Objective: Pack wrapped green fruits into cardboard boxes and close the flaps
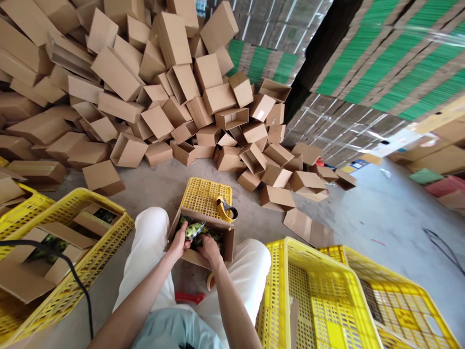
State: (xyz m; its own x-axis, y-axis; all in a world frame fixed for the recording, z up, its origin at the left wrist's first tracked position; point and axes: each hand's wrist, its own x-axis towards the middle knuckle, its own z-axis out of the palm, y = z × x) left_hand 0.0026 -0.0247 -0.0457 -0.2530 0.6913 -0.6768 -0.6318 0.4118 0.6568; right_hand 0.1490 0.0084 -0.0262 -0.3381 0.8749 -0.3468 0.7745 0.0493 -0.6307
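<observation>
An open cardboard box sits between my knees, with several dark green packets inside. My left hand is closed around a shiny yellow-green packet with dark markings, held over the left part of the box. Lower and to the right, my right hand reaches into the box among the packets. Its fingertips are hidden, so I cannot make out whether it grips one. Just beyond the box, a yellow tape dispenser rests on an upturned yellow crate.
Many empty cardboard boxes lie heaped ahead. A yellow crate holding packed boxes stands to my left, under a black cable. More yellow crates stand at my right. Wrapped cardboard stacks rise at the back right.
</observation>
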